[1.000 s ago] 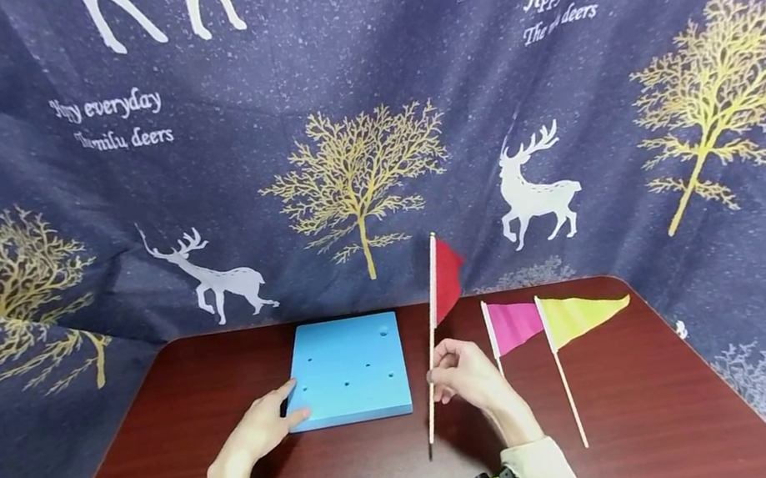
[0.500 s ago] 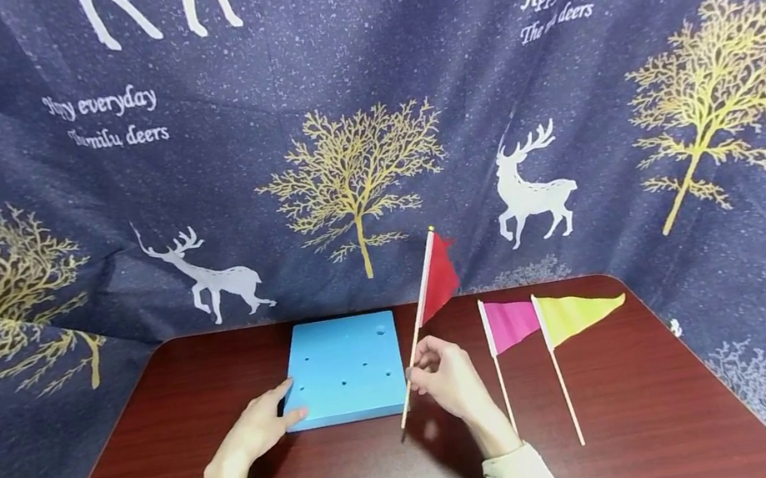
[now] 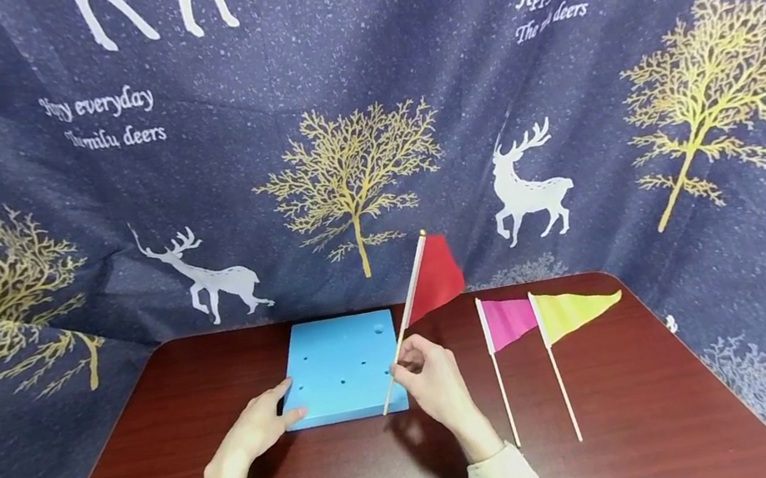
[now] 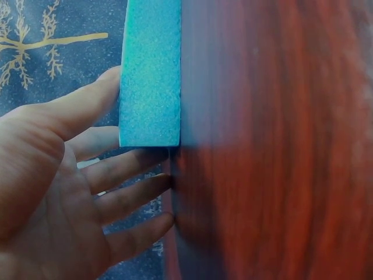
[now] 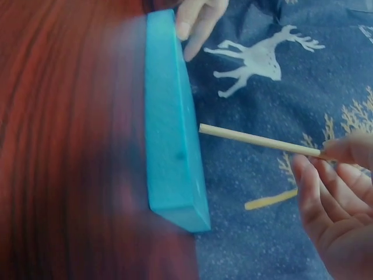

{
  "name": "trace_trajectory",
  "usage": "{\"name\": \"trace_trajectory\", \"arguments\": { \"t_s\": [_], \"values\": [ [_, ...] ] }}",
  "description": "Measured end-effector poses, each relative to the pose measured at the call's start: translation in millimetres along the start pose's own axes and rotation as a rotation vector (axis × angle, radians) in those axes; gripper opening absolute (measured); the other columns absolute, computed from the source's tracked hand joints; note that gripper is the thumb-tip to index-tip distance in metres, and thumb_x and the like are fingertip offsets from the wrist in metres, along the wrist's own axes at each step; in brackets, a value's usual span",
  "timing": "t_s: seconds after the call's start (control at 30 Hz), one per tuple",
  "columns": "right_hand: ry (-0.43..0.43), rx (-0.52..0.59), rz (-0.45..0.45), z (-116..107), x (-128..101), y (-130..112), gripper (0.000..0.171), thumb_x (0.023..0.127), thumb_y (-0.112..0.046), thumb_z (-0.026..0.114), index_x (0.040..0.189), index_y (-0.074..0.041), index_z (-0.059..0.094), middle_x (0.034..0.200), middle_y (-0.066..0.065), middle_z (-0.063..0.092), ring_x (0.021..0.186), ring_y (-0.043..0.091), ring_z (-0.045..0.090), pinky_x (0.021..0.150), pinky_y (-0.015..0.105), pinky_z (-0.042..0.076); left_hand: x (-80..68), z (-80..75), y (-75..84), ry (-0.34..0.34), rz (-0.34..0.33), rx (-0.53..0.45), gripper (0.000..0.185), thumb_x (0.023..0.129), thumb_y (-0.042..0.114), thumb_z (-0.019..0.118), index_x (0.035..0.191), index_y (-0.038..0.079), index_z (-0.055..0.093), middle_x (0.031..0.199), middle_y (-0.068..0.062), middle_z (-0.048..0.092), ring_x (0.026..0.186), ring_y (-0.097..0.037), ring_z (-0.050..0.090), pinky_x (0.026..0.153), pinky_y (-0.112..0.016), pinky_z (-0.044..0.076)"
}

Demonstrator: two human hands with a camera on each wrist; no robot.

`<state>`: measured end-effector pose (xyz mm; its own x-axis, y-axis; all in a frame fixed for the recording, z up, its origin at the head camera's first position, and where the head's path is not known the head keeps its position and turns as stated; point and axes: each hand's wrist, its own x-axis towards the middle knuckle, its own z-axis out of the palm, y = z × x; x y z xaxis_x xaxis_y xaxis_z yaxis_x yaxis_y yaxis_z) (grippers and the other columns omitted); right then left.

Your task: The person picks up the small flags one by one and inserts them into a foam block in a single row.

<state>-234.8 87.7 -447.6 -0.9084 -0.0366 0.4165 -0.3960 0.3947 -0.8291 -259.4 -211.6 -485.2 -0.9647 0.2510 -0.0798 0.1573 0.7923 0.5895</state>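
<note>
A light blue slab (image 3: 332,345) with several small holes in its top lies flat on the table. At its front left corner rests my left hand (image 3: 255,431), thumb on the top face and fingers stretched along the side, as the left wrist view of the slab's edge (image 4: 150,87) confirms. My right hand (image 3: 436,382) pinches the stick of a small red flag (image 3: 435,277) between thumb and fingers. The flag leans up to the right, and the stick's lower end (image 5: 233,135) hangs just off the slab's top in the right wrist view.
A magenta pennant (image 3: 508,323) and a yellow pennant (image 3: 572,313), each on a thin stick, lie side by side on the dark red-brown table (image 3: 653,397) at the right. A patterned blue cloth (image 3: 247,152) hangs behind the table.
My right hand has carried the red flag leftward, and its lower end now reaches over the slab's front edge. The flag tilts more than before. My left hand stays at the corner.
</note>
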Motion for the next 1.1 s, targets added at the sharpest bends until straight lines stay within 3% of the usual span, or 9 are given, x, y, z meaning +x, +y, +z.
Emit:
{"name": "trace_trajectory", "arguments": {
  "t_s": [1.1],
  "values": [
    [0.015, -0.035, -0.03, 61, 46, -16, 0.013, 0.082, -0.008, 0.074, 0.081, -0.016, 0.064, 0.076, -0.008, 0.069, 0.07, 0.006, 0.064, 0.069, 0.025, 0.052, 0.1, 3.0, -2.5, 0.034, 0.003, 0.001, 0.073, 0.093, 0.037, 0.067, 0.146, -0.005, 0.04, 0.144, -0.029, 0.042, 0.133, -0.045, 0.038, 0.105, -0.06, 0.033]
  ]
}}
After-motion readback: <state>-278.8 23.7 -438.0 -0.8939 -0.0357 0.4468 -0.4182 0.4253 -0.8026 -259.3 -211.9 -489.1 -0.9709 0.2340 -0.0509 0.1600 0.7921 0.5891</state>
